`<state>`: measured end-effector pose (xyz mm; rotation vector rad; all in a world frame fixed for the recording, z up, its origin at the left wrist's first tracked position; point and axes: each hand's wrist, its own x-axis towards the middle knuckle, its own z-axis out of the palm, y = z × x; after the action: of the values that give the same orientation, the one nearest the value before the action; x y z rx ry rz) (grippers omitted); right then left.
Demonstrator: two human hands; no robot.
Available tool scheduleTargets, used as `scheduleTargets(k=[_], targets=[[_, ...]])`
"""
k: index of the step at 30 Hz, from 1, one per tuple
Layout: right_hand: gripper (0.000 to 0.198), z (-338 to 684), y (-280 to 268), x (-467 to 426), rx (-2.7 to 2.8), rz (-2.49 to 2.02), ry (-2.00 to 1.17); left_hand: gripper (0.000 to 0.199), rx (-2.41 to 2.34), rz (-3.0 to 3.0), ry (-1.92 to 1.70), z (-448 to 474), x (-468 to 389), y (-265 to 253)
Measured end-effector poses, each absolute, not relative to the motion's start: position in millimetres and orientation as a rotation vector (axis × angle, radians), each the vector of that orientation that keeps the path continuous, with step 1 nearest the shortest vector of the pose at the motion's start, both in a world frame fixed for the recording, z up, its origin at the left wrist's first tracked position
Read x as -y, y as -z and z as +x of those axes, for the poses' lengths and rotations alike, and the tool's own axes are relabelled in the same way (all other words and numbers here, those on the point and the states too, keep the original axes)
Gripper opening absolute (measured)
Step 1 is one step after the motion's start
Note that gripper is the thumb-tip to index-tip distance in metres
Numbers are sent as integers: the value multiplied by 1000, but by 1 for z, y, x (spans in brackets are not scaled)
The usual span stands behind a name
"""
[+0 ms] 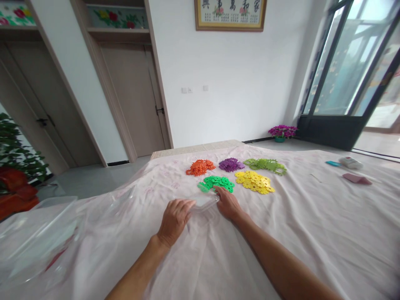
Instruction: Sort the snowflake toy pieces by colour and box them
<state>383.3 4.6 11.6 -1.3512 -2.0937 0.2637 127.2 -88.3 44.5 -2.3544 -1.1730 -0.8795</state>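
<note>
A clear plastic box (pixel 204 203) sits between my two hands, low over the cloth. My left hand (pixel 175 218) closes on its left side, fingers bent over the rim. At the right end, my right hand (pixel 228 203) grips the edge with thumb and fingers. Just beyond the box lies a heap of green flower-shaped discs (pixel 218 182), close to my right fingertips. Farther off are piles of orange discs (pixel 200 167), purple discs (pixel 230 164), light-green discs (pixel 265 164) and yellow discs (pixel 254 182).
A pale patterned cloth (pixel 300 233) covers the surface, with wrinkles. At left stands a large clear plastic container (pixel 37 241). On the right lie a pink item (pixel 356 178), a blue item (pixel 333 163) and a whitish packet (pixel 350 162).
</note>
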Motion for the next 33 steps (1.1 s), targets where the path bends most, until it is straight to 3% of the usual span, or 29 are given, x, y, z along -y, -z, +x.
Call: scheduleTargets(k=[4,8,16,21,25,33], targets=[[67,385,-7,-8,2054,-1222,-388,47,1237,-2393,916,124,85,-25],[68,383,-11,-4,2141,-1139,-326,56,1214,-2364,960,124,81,-25],[53,382,-20,2,2223,-1154,-299,23,1255,-2272,1211,139,79,-32],[50,383,-21,2,2209,-1172,-322,21,1444,-2053,1764,126,76,-38],[48,383,-19,1,2206,-1160,-327,30,1667,-1517,2353,116,66,-56],[46,383,-19,0,2202,-1165,-344,40,1712,-1140,2747,85,27,-54]])
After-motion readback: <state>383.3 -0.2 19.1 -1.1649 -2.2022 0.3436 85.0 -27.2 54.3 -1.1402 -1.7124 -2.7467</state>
